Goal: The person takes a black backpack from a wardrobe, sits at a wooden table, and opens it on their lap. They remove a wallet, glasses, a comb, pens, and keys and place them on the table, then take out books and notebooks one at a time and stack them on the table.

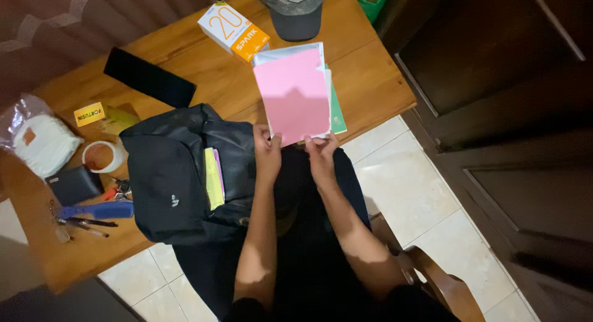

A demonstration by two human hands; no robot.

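A pink booklet (293, 93) tops a small stack with a silvery sheet and a green book (336, 112) beneath it. The stack rests on the wooden table (377, 81) near its front edge. My left hand (267, 150) grips the stack's near left corner. At the near right corner, my right hand (321, 154) holds the same stack. To the left lies an open black backpack (173, 180) with a yellow-green notebook (213, 177) sticking out of its pocket.
An orange and white box (233, 30), a dark cap (295, 13) and a black flat case (148, 78) lie farther back. At the left sit a bag of white items (40, 143), tape roll (102, 156), dark wallet (74, 185), blue tool (96, 211) and pens. Tiled floor and a chair (441, 285) are below.
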